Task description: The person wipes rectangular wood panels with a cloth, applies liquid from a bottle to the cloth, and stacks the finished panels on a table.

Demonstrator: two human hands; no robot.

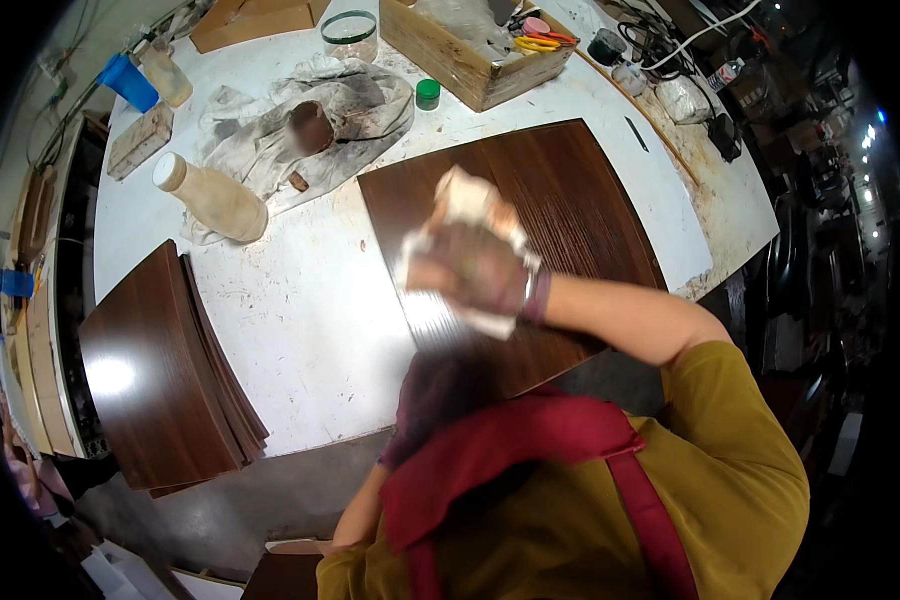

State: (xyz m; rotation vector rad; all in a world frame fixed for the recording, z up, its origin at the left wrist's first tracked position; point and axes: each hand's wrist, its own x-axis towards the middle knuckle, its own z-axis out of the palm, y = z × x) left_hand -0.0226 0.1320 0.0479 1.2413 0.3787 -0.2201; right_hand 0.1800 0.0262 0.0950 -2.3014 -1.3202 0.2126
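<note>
A dark brown wood panel (580, 190) lies flat on the white worktable (310, 300). My right hand (480, 270), in a stained glove, is shut on a crumpled white cloth (465, 200) and presses it on the panel's left half. My left hand (435, 395), in a dark reddish glove, sits blurred at the panel's near edge. Whether it grips the edge is unclear.
A stack of dark wood panels (160, 370) lies at the table's left front. A beige plastic bottle (215, 200) lies on its side beside stained rags (310, 120). Behind are a wooden box (450, 60), a green cap (428, 93), a glass jar (350, 35) and a blue cup (130, 82).
</note>
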